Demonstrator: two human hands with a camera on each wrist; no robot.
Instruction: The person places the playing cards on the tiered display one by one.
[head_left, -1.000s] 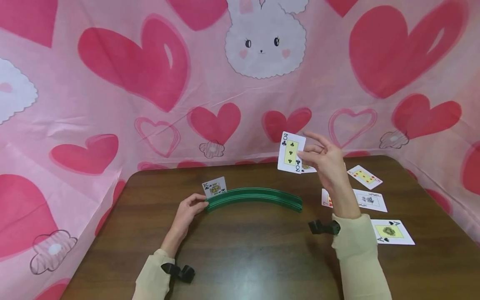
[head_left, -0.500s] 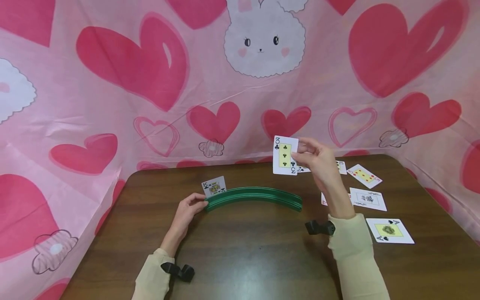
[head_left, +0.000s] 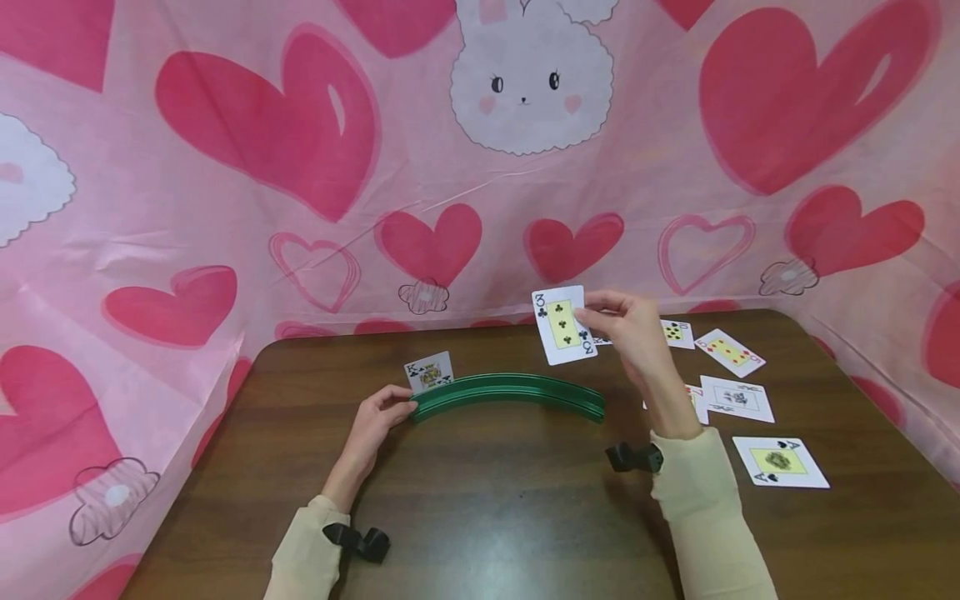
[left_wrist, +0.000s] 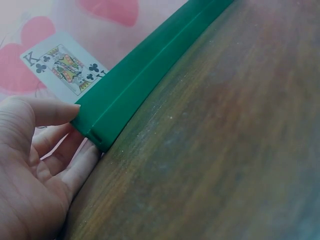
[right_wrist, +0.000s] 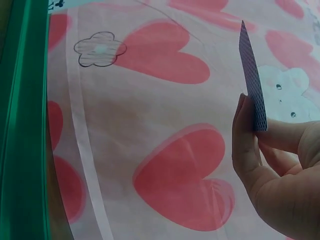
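My right hand [head_left: 637,337] pinches a three of clubs [head_left: 562,327] by its right side, face toward me, above and behind the right half of a curved green card holder [head_left: 510,387]. From the right wrist view this card [right_wrist: 252,80] shows nearly edge-on, between thumb and fingers. The holder rests on the table with a king of clubs [head_left: 430,372] standing upright in its left end. My left hand [head_left: 378,421] grips that same end; in the left wrist view the thumb lies on the green edge [left_wrist: 120,85] and the other fingers curl at its end, below the king [left_wrist: 65,69].
Face-up cards lie on the right of the wooden table [head_left: 480,508]: an ace of spades [head_left: 780,462], a joker [head_left: 737,399], a diamonds card [head_left: 729,352], a black-pip card [head_left: 678,333] and a partly hidden red seven [head_left: 696,402]. A pink heart-patterned cloth [head_left: 420,175] hangs behind.
My right hand has moved left and lower with the three of clubs, uncovering more of the cards behind it. The left hand, holder and king have stayed in place.
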